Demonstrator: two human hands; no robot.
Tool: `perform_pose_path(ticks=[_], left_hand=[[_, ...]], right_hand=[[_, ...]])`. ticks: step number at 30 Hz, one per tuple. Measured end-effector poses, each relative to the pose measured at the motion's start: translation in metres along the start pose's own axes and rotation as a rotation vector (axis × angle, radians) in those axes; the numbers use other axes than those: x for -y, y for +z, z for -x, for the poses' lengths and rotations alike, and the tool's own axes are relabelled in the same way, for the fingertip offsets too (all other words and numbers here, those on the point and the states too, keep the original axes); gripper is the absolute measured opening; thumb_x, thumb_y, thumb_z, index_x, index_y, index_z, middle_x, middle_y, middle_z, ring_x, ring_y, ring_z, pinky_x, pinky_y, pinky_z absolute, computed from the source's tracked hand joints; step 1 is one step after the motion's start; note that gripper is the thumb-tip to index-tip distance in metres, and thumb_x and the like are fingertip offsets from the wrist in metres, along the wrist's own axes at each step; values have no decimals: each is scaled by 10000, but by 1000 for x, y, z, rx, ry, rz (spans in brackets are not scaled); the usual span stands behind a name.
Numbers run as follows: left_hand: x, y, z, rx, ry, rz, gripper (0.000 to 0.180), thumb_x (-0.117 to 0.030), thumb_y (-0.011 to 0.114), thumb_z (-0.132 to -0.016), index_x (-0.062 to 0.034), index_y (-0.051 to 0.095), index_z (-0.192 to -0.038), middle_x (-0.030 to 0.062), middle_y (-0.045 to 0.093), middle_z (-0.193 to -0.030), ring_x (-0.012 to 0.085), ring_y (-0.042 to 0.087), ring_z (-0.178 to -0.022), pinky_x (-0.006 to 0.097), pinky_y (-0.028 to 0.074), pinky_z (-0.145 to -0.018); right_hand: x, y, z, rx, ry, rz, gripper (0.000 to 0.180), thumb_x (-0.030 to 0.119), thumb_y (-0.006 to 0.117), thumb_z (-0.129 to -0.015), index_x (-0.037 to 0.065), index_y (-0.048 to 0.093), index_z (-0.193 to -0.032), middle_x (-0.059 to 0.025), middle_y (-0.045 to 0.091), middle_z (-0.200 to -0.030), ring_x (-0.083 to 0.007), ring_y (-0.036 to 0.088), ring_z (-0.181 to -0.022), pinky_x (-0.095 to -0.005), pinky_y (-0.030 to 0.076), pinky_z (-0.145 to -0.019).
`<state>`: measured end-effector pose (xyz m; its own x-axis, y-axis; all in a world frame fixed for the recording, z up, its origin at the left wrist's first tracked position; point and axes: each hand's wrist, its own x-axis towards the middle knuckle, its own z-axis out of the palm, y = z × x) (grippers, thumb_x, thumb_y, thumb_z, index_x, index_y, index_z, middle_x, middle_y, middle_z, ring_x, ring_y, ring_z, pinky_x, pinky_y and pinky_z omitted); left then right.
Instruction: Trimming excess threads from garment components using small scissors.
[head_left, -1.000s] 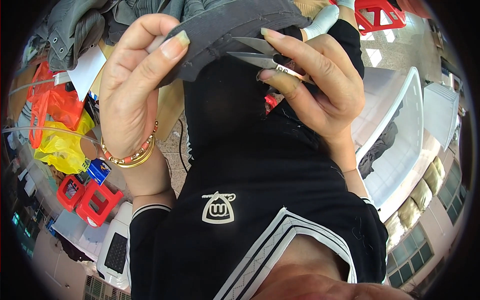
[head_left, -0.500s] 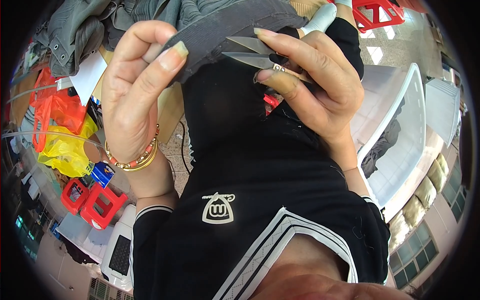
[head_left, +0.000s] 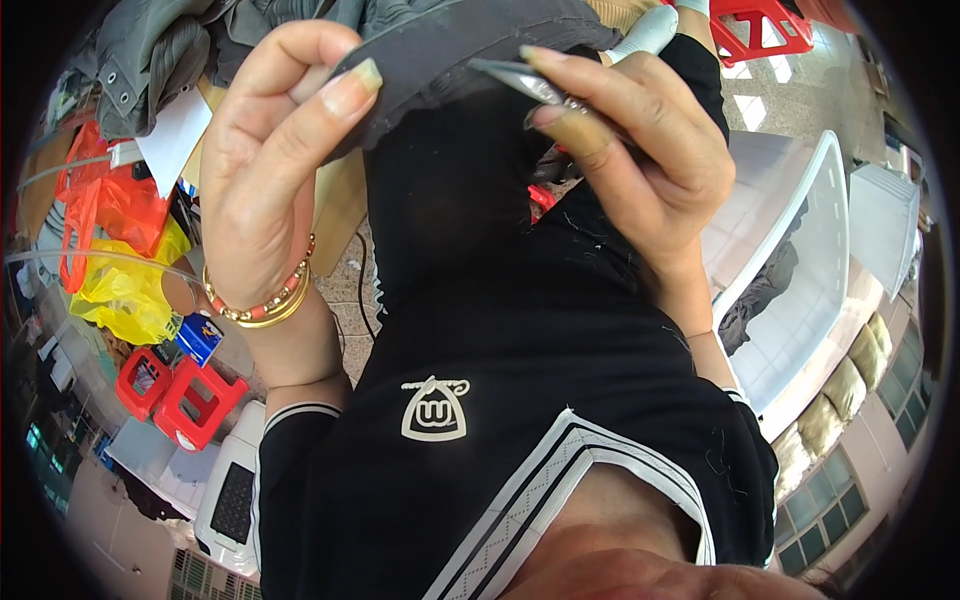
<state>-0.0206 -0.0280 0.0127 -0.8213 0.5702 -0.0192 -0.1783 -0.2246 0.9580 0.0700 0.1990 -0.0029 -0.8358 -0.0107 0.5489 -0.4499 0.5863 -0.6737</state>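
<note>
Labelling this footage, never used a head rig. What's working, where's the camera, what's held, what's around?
No robot: a person's bare left hand and right hand. The view is from the left of two head-worn fisheye cameras looking down, so straight edges bend. The left grip pinches a dark grey fabric band; the right grip holds thread snips, blades together, tips by the band's edge. Grey garments are heaped upper left. At right, a white plastic bin holds dark cloth; at left are a yellow plastic bag and a red stool.

L head cam, wide fisheye, faces dwn, close abv shirt (head_left: 520, 340).
</note>
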Motion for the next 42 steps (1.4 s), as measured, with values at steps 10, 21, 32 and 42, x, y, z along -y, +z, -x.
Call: perform_pose_path(ticks=[10, 21, 32, 42], left_hand=[[17, -36, 5, 59, -114, -13, 317, -108, 544, -994, 11, 532, -1288, 100, 647, -1171, 135, 611, -1112, 268, 442, -996], [34, -51, 17, -49, -76, -251, 250, -141, 606, -974, -6, 626, -1183, 38, 653, -1085, 102, 591, -1026, 243, 432, -939], [23, -34, 8, -61, -55, -27, 213, -151, 573, -1000, -26, 612, -1167, -2, 649, -1033, 49, 601, -936, 210, 456, -855], [17, -28, 9, -18, -52, 12, 200, -147, 545, -1015, -26, 606, -1162, 6, 663, -1025, 47, 611, -918, 205, 464, -838]], right_hand=[[0, 6, 1, -53, -7, -6, 368, 24, 803, -749, -30, 720, -1103, 5, 521, -729, -77, 451, -651, -198, 324, -588], [4, 14, 1, -40, -84, 63, 439, 54, 847, -707, -32, 712, -1116, -6, 526, -732, -77, 451, -637, -194, 311, -556], [4, 22, 0, -21, -136, 97, 479, 118, 863, -642, 66, 740, -1102, 1, 583, -704, -86, 474, -541, -232, 376, -474], [2, 29, -2, -64, -214, 139, 488, 139, 870, -628, 67, 739, -1092, 5, 536, -664, -90, 473, -512, -240, 365, -449]])
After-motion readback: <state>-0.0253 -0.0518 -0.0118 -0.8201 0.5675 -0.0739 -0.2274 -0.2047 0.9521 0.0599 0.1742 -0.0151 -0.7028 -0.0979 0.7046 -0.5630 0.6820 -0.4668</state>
